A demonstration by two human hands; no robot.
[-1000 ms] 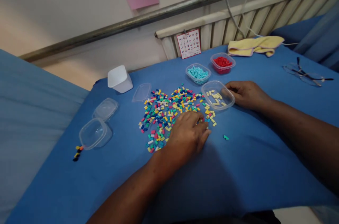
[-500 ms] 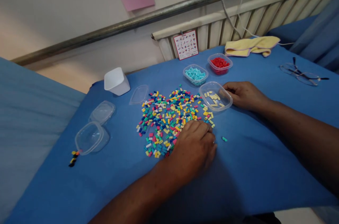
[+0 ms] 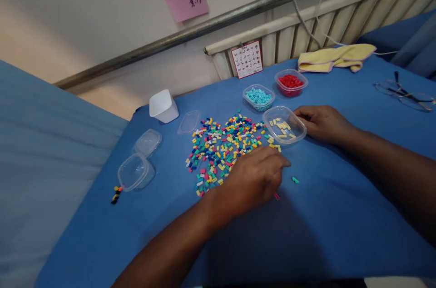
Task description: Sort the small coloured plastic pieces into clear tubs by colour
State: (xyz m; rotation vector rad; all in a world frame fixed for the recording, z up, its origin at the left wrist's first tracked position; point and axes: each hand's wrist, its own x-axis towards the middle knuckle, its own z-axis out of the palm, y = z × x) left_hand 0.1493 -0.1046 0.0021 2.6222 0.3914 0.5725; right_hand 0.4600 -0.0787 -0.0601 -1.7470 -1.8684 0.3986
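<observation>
The curled left hand [image 3: 259, 174] hides any grip; at its two o'clock, the right hand [image 3: 322, 124] holds a clear rounded plastic tub [image 3: 285, 113].

The left hand [image 3: 257, 176] is low over the near right edge of a spread of small coloured bricks [image 3: 218, 154], fingers bent down; what lies under them is hidden. A pink brick [image 3: 277, 196] shows just beside it, and a green brick [image 3: 294, 180] lies apart to the right on the blue-covered table [image 3: 357, 220]. The right hand [image 3: 322, 123] has its grip at the right side of a clear tub [image 3: 301, 132] with some pale yellow bricks inside. Behind stand a tub of light blue bricks [image 3: 261, 109] and a tub of red bricks [image 3: 304, 81], near a yellow cloth [image 3: 330, 59].
</observation>
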